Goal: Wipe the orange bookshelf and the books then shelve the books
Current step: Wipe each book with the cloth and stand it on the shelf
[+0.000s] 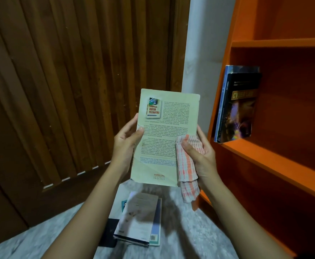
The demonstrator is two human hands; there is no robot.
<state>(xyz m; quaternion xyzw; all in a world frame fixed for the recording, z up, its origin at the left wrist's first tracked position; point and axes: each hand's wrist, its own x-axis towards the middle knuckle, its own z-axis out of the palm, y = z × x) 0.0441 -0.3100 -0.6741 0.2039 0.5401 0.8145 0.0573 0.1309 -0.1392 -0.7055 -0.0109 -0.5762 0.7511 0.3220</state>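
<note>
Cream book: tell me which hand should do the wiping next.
Right. The right hand already holds the checked cloth against the cream book on its back cover, while the left hand grips the book's opposite edge and can likely just steady it.

Held book (164,139), back cover facing camera: small cover thumbnail at upper left corner reads "KOMPILASI HUKUM TELEMATIKA". Body paragraphs below too small to read. Publisher line near bottom edge, red, partly legible: "RAJAWALI P…", rest hidden behind cloth.

Dark book (237,109) standing at left end of orange shelf (276,161): gold title band reads "CYBER LAW", last letters blurred. White line above title unreadable. Spine text unreadable.

Book stack (140,219) on floor: barcode at lower corner, digits illegible; cover print blurred.
</note>
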